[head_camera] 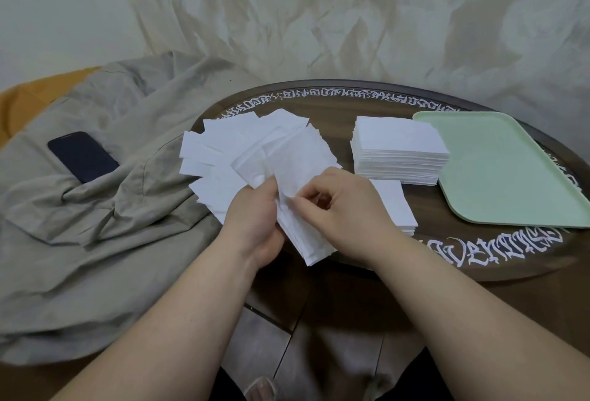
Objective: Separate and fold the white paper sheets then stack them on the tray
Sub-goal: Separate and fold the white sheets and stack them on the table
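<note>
Head view: a fanned bundle of white paper sheets (287, 157) is gripped from below by the left hand (255, 218), while one sheet's edge is pinched between thumb and forefinger of the right hand (338, 205), apparently to be peeled off. Just beside them, a small pile of folded sheets (396, 205) and a taller square stack (399, 151) are seen on the round table (510, 250). Nothing has been laid on the green tray (510, 173) yet, so separating, folding and stacking are judged largely unfinished.

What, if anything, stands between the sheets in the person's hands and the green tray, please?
The tall stack of white sheets and a lower pile lie on the table between the held sheets and the green tray. Both are low; carrying over them looks easy.
</note>
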Motion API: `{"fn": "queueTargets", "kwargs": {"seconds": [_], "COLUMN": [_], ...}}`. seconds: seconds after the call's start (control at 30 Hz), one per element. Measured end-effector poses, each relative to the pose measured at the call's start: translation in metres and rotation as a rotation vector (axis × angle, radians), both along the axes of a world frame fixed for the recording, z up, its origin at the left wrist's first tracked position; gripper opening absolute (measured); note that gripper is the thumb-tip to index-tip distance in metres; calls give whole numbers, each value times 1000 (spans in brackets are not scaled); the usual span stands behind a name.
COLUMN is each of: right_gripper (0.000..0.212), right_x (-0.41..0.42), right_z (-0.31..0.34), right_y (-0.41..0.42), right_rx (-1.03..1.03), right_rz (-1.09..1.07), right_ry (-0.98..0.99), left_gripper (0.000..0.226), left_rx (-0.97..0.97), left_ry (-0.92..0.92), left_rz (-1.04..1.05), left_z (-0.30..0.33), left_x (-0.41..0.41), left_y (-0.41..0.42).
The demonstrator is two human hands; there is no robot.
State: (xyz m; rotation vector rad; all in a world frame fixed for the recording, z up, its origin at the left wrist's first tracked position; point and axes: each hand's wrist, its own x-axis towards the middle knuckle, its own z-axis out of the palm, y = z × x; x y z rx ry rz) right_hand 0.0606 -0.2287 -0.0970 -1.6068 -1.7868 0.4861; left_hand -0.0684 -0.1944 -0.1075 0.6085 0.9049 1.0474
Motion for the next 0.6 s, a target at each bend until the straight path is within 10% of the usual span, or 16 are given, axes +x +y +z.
{"fn": "queueTargets", "kwargs": {"seconds": [0.6], "right_gripper": [30], "right_x": [2], "right_z": [6], "right_y": [-3], "right_rx": [77], "right_rz": [27], "right_ry": [240], "left_gripper": [18], "left_rx": [155], "left_ry": [127], "left_rz": [-126], "left_z": [5], "left_x": [-8], "left_y": [-4]}}
